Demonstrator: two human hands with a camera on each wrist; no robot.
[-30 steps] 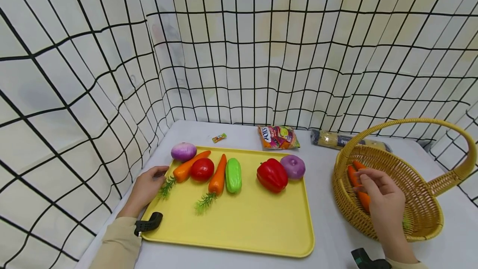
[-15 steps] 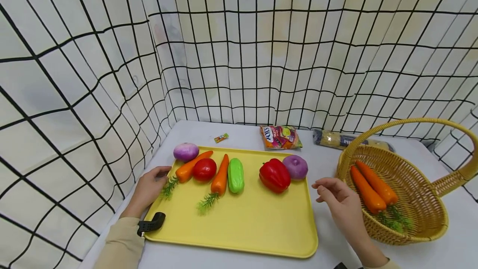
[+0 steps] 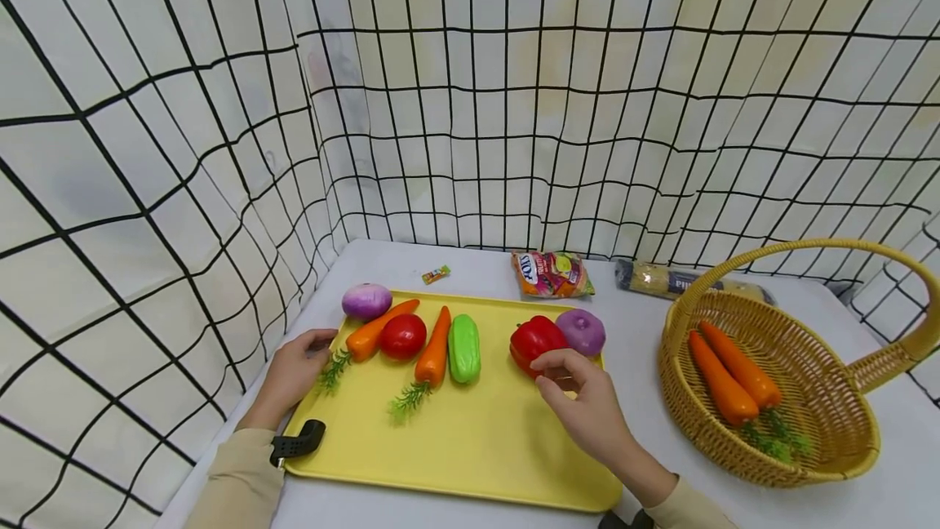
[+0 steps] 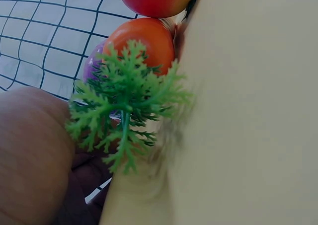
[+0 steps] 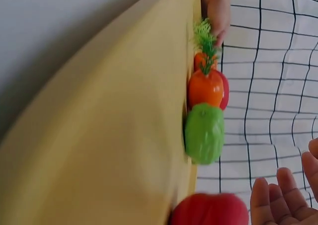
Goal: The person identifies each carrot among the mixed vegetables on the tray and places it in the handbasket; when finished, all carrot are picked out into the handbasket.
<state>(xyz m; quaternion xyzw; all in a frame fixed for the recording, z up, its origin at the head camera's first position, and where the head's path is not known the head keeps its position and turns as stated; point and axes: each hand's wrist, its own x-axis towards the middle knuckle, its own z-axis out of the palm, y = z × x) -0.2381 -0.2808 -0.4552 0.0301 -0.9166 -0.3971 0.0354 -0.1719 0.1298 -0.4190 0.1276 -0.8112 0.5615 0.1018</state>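
My right hand hovers over the tray's right part, its fingers loosely bent and apart. It partly covers the red bell pepper, beside a purple onion. In the right wrist view, the fingers show a gap from the pepper. My left hand rests at the left rim of the yellow tray, fingers relaxed, next to the leafy top of a carrot. A tomato, another carrot and a green cucumber-like vegetable lie on the tray.
A wicker basket with a tall handle stands at right, holding two carrots. A purple eggplant-like vegetable sits at the tray's far left corner. Behind are a small wrapped sweet, a Fox's bag and a pasta packet. Netting surrounds the table.
My right hand has moved left from the basket, past the tray's right edge, to the red bell pepper. The two carrots stay in the basket. My left hand keeps its place.
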